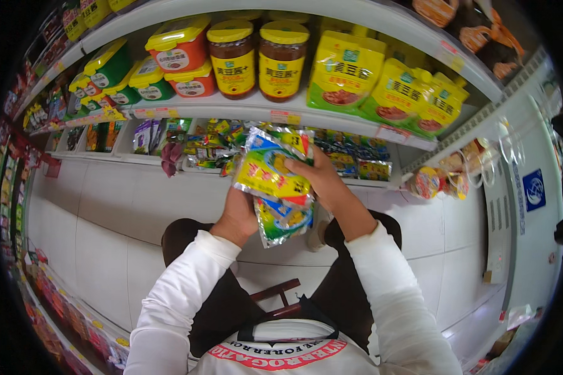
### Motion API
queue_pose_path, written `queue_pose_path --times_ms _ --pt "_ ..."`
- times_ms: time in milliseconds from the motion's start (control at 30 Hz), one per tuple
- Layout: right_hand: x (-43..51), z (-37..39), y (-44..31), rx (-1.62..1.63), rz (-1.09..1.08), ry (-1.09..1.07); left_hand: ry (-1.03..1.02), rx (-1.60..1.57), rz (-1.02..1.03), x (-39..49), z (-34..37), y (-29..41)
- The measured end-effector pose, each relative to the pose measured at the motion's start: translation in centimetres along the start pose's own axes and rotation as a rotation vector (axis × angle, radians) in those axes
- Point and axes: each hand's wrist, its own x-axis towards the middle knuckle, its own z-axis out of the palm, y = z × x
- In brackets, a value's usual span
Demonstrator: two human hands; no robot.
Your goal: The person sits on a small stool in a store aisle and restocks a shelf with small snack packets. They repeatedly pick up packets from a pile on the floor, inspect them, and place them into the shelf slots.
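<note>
Several glossy foil food packets (270,176), yellow, green and blue with printed writing, are bunched between my two hands in front of the lowest shelf. My right hand (321,176) grips them from the right, its thumb lying across the front packet. From below left, my left hand (241,213) holds the stack, its fingers hidden behind the foil. One more green and blue packet (284,222) hangs lower in the bunch. Behind my hands, the bottom shelf's bins hold small packets (216,140) on the left and similar green and blue packets (342,157) on the right.
Above sits a shelf of yellow-lidded jars (232,61), red and green tubs (178,44) and yellow sauce pouches (347,70). Its front edge (262,115) overhangs the bins. A white appliance (528,197) stands at right. A dark red wooden stool (277,290) shows between my knees.
</note>
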Motion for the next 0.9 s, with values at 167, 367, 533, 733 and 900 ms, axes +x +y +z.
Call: queue_pose_path --times_ms 167,367,533,733,900 --pt "1.0 -0.4 0.2 -0.146 0.075 0.062 0.163 -0.063 0.027 1.1 -2.5 -1.2" --pt "2.5 -0.1 0.5 -0.527 -0.208 0.145 0.143 -0.015 0.034 0.8 -2.0 -0.3" --pt "1.1 1.6 0.1 -1.050 -0.460 0.315 0.093 -0.047 0.040 0.9 -3.7 -0.3" --pt "0.9 1.7 0.2 -1.305 -0.736 0.061 0.071 -0.040 0.013 1.0 -3.4 0.1" --pt "0.7 2.1 0.5 -1.026 -0.317 0.072 0.185 -0.001 0.042 1.2 -2.8 -0.1"
